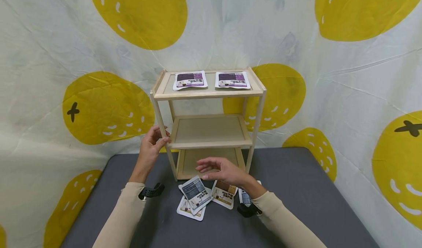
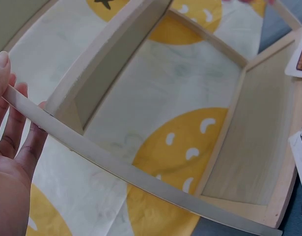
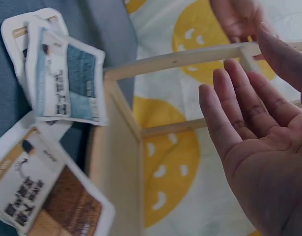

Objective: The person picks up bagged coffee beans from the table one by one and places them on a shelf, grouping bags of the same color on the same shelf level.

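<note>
My left hand [image 1: 152, 144] is at the left front post of a small wooden three-tier shelf [image 1: 211, 145]; in the left wrist view the thumb lies on one side of the post [image 2: 101, 155] and the fingers pass behind it. My right hand [image 1: 224, 171] hovers in front of the bottom tier, fingers loosely bent and palm bare in the right wrist view. Below it, on the dark surface, lie a blue-labelled packet [image 1: 196, 193] over a tan-labelled one [image 1: 187, 208], a brown-labelled packet [image 1: 224, 195], and another blue packet [image 1: 244, 196] partly hidden by the right wrist.
Two purple-labelled packets [image 1: 190, 80] lie side by side on the top tier. The middle tier [image 1: 211, 130] has a raised wooden rim. A pale cloth with yellow fruit prints [image 1: 108, 108] hangs behind the dark grey table [image 1: 283, 189].
</note>
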{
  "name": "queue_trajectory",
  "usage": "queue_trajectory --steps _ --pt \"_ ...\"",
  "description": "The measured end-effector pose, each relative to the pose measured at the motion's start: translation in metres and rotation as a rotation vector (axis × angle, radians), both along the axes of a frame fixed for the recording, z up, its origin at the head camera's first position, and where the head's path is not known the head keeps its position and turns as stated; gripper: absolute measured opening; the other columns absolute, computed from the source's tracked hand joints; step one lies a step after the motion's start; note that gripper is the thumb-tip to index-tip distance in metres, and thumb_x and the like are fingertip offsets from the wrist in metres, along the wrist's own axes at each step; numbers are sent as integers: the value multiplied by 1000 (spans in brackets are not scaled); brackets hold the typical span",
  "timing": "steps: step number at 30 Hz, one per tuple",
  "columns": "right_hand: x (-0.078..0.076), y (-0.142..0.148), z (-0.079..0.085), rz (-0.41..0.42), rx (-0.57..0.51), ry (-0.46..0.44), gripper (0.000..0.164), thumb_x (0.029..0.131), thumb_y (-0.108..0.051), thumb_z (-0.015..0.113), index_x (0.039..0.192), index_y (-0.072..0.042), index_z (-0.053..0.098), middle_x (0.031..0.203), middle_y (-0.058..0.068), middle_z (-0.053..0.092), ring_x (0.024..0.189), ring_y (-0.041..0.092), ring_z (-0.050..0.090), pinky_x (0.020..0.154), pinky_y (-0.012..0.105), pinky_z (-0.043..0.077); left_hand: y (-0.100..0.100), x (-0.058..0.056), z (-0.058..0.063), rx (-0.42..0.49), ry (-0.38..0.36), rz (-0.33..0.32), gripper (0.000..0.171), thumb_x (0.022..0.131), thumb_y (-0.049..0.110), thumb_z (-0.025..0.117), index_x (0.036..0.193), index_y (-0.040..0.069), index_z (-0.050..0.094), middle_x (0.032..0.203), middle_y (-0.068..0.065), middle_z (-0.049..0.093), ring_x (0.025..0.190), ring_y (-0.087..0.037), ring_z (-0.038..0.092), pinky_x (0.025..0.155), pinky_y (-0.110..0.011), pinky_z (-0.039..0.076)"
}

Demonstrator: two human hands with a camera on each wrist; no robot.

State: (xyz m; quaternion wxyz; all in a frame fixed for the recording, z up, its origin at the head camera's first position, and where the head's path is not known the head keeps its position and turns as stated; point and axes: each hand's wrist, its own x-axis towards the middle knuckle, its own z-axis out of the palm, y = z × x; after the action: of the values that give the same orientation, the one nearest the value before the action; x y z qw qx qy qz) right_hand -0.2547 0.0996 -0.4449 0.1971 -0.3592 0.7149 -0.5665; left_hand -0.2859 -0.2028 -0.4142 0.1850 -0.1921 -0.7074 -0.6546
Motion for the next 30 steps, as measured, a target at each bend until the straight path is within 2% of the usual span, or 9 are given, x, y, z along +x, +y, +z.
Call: queue_trajectory --steps 3,6,10,15,19,30 --pt "-2 -2 -12 -34 7 -12 54 96 -11 71 146 -3 51 137 21 62 126 36 60 100 26 51 0 1 1 0 5 -3 33 98 2 64 130 5 57 113 -28 58 98 -40 61 83 -26 57" --pt "-5 -5 -25 -78 -20 -50 55 96 -10 71 146 -2 50 137 24 60 127 42 58 98 24 51 1 1 3 -3 11 0 33 97 2 65 129 5 57 112 -30 58 97 -40 61 83 -26 56" --pt "-6 -9 -40 -129 -70 -110 57 95 -6 70 147 4 47 137 28 59 128 50 54 98 26 53 1 0 4 -4 12 9 33 97 2 66 129 5 58 112 -31 57 96 -39 61 83 -25 56" --pt "-7 -14 -58 -179 -67 -135 60 95 -7 71 147 6 44 138 30 57 126 45 58 97 31 55 -1 0 3 4 9 -9 32 98 1 64 129 7 58 114 -31 57 96 -36 62 83 -25 56" --pt "-8 -18 -72 -191 -69 -141 60 96 -6 70 147 8 43 139 34 54 126 48 56 96 32 55 -1 0 2 6 5 -13 32 98 1 64 129 6 57 114 -31 56 96 -36 61 84 -24 56" --pt "-1 -22 -90 -215 0 -145 60 97 -8 69 149 8 42 142 32 52 129 47 54 99 37 54 0 0 0 9 -11 -10 33 97 1 65 129 7 58 113 -29 57 93 -28 64 84 -25 57"
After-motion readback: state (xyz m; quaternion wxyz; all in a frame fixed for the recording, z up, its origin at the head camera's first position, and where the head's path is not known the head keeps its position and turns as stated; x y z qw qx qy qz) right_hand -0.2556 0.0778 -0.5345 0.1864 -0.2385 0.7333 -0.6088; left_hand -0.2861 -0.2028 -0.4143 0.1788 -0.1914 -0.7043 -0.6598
